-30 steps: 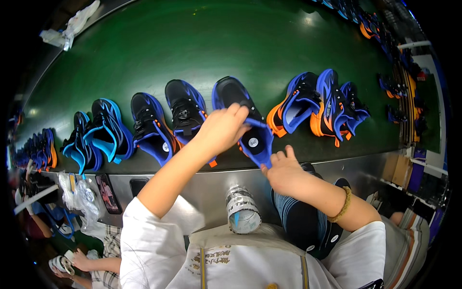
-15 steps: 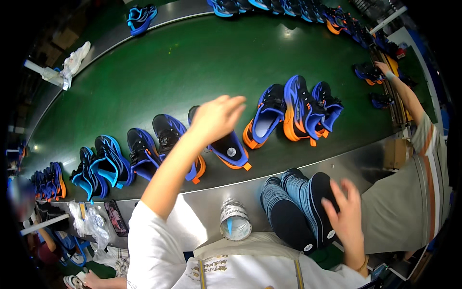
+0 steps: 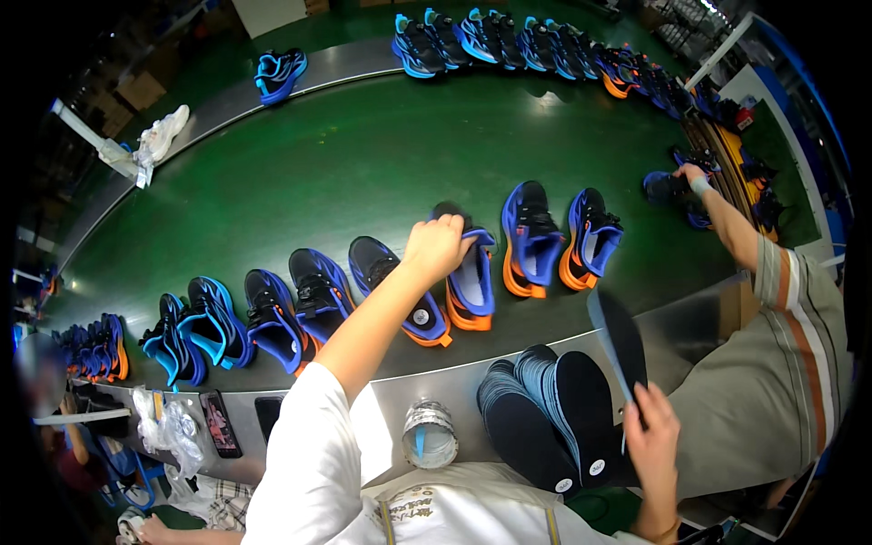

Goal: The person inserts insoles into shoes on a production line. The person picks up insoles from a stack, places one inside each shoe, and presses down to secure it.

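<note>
left hand [image 3: 438, 247] grips a shoe [image 3: 469, 272] on the green belt [image 3: 363, 163], steadying it, while right hand [image 3: 650, 425] pinches an insole [image 3: 618, 350] lifted from the stack [image 3: 536, 418].

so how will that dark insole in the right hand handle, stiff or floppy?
Probably flexible: the insole looks thin, held edge-on by the right hand at one end. Likely light, since fingertips alone carry it. The stacked insoles fan out, so they may slide.

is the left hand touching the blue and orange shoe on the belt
Touching. The head view shows the left hand closed over the top of the blue and orange shoe on the green belt, with no gap visible.
</note>
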`<state>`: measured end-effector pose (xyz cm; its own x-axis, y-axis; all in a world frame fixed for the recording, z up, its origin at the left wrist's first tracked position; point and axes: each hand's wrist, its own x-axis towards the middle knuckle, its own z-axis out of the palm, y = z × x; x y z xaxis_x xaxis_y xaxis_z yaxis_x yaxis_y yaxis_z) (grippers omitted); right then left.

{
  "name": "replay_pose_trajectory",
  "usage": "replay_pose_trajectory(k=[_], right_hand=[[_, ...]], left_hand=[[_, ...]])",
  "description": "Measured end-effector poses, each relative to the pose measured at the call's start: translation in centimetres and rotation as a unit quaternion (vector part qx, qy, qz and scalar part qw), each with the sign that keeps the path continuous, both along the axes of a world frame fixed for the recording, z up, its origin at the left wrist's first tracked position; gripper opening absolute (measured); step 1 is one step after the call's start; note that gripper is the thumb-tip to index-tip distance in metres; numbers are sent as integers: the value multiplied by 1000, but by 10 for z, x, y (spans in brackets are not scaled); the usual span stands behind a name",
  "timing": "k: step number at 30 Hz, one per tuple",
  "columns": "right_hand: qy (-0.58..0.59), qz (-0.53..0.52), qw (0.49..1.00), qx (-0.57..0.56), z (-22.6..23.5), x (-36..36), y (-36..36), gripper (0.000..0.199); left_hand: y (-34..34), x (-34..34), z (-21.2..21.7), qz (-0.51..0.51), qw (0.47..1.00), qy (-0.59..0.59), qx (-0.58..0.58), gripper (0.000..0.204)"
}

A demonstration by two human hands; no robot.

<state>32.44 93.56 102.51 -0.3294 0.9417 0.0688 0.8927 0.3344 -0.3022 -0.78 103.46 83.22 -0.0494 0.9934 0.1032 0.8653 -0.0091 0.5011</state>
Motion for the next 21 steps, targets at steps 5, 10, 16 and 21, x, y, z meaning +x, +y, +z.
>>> replay_pose_trajectory(k=[5,10,16,21], right_hand=[[90,133,952,-259,-12,-74,92,17],[-38,209,873,-439,-92,-143,131,17],[-199,338,912,-124,-196,-185,100,13],[-303,322,896,-37,-192,-184,91,26]], left_hand=[[-22,-14,-9,59,982,-124,-129,48],[-17,-19,-30,78,930,-303,-191,51],[-22,-22,-38,48,917,-343,-198,45],[-25,-20,-42,28,922,-338,-186,39]])
